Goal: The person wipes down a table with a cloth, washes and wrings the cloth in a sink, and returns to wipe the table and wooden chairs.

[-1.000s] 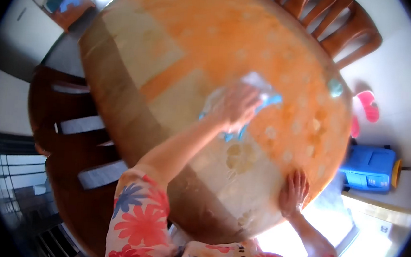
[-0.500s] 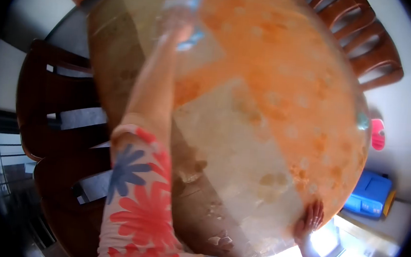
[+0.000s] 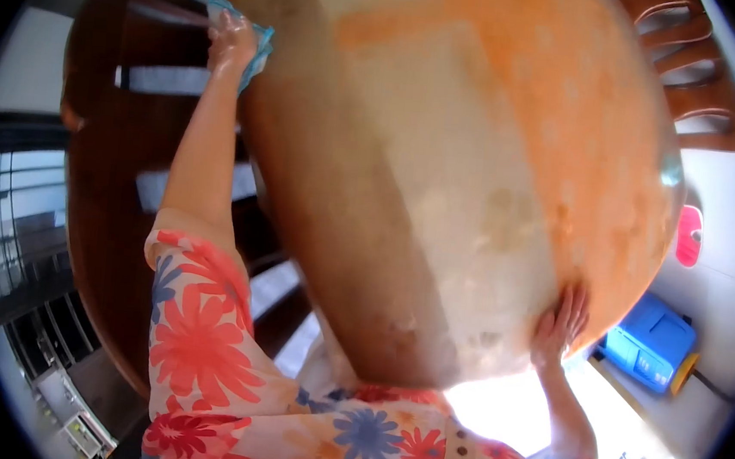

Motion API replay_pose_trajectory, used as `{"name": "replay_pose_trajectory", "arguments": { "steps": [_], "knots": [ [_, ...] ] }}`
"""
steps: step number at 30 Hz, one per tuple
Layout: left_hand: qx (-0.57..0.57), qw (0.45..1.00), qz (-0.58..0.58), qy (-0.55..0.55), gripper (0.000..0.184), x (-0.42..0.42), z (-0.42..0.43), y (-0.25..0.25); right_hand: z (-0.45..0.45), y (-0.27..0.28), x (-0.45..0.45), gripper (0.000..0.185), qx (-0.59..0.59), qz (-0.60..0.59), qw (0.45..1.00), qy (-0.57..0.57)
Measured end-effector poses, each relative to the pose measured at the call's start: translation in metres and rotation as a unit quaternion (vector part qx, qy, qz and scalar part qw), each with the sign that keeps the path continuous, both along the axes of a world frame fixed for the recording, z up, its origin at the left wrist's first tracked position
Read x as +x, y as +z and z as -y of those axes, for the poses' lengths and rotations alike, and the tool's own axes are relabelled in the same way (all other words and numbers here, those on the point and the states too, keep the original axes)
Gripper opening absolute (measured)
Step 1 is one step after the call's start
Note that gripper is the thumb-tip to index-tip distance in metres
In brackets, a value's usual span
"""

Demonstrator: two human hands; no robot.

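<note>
My left hand is closed around a white and light-blue cloth at the table's left edge, beside the dark wooden chairs. The cloth sticks out on both sides of my fingers. The large table has a glossy top patterned in orange, beige and brown. On its near right edge my right hand lies flat, fingers stretched out, holding nothing. A small pale green object sits by the table's right edge.
Dark wooden chairs stand close along the left side. Another wooden chair is at the upper right. On the floor to the right are a pink slipper and a blue box with a yellow part.
My left hand has carried the cloth from mid-table across the far left part to the left edge. My right hand has stayed flat near the right edge. The whole view has shifted.
</note>
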State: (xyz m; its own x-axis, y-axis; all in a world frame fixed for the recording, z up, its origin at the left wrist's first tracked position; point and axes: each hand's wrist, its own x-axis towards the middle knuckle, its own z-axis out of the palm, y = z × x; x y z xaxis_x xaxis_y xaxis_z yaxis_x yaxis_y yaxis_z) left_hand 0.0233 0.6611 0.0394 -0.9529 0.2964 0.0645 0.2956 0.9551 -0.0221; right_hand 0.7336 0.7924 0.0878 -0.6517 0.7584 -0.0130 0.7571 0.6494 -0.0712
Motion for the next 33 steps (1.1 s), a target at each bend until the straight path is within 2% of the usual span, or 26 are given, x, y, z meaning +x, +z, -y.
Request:
{"name": "replay_pose_trajectory", "arguments": {
  "steps": [1,2,4,5,7,8,10,13,16,18,21,25,27,28,30,31,32,33],
  "knots": [
    [-0.157,0.984,-0.056,-0.058,0.051,0.020,0.009,-0.005,0.000,0.002,-0.004,0.053,-0.006,-0.002,1.000,-0.003],
    [-0.306,0.939,-0.110,-0.117,0.049,0.041,0.019,-0.011,0.000,0.005,-0.006,0.053,-0.009,-0.006,1.000,-0.007],
    [-0.046,0.998,0.001,-0.042,0.052,0.143,0.031,0.020,-0.002,-0.002,-0.007,0.053,0.014,-0.025,1.000,0.008],
    [0.087,0.995,0.037,-0.004,0.053,0.195,0.036,0.038,-0.003,-0.007,-0.006,0.053,0.030,-0.022,0.999,0.002],
    [0.119,0.993,0.020,0.003,0.052,0.257,0.059,0.038,0.001,-0.014,-0.012,0.052,0.042,-0.028,0.999,-0.008],
    [0.173,0.985,0.009,0.012,0.052,0.284,0.068,0.028,0.001,-0.012,-0.017,0.052,0.042,-0.035,0.998,-0.012],
    [0.192,0.981,0.006,-0.014,0.052,0.358,0.092,0.036,0.002,-0.012,-0.023,0.052,0.044,-0.031,0.998,-0.010],
    [0.145,0.975,-0.088,-0.142,0.054,0.469,0.134,0.032,0.009,-0.006,-0.027,0.052,0.028,-0.026,0.999,-0.019],
    [0.073,0.986,-0.003,-0.148,0.062,0.581,0.149,0.053,0.010,-0.008,-0.025,0.051,0.021,-0.034,0.999,-0.023],
    [0.137,0.972,0.022,-0.187,0.064,0.616,0.142,0.048,0.012,-0.010,-0.025,0.051,0.021,-0.039,0.999,-0.021],
    [0.156,0.948,0.097,-0.260,0.063,0.609,0.090,0.058,0.010,-0.013,-0.024,0.050,0.024,-0.046,0.998,-0.020],
    [0.147,0.913,0.093,-0.370,0.059,0.572,-0.004,0.060,0.001,-0.018,-0.019,0.048,0.008,-0.105,0.994,-0.015],
    [0.180,0.894,0.098,-0.400,0.058,0.565,-0.041,0.057,-0.015,-0.032,-0.009,0.047,0.003,-0.120,0.993,-0.013],
    [0.198,0.882,0.101,-0.416,0.058,0.564,-0.058,0.056,-0.023,-0.031,-0.006,0.048,-0.047,-0.182,0.982,-0.028],
    [0.379,0.788,0.227,-0.430,0.055,0.536,-0.059,0.046,-0.036,-0.030,-0.005,0.050,-0.153,-0.303,0.939,-0.052],
    [0.455,0.727,0.289,-0.425,0.053,0.516,-0.045,0.041,-0.025,0.003,-0.021,0.057,-0.114,-0.294,0.948,-0.054],
    [0.419,0.792,0.211,-0.391,0.047,0.489,-0.021,0.055,-0.018,0.002,-0.040,0.062,-0.076,-0.226,0.971,-0.015],
    [0.313,0.877,0.091,-0.354,0.044,0.464,0.004,0.063,-0.004,-0.001,-0.058,0.067,-0.042,-0.155,0.987,0.019]
  ]
}}
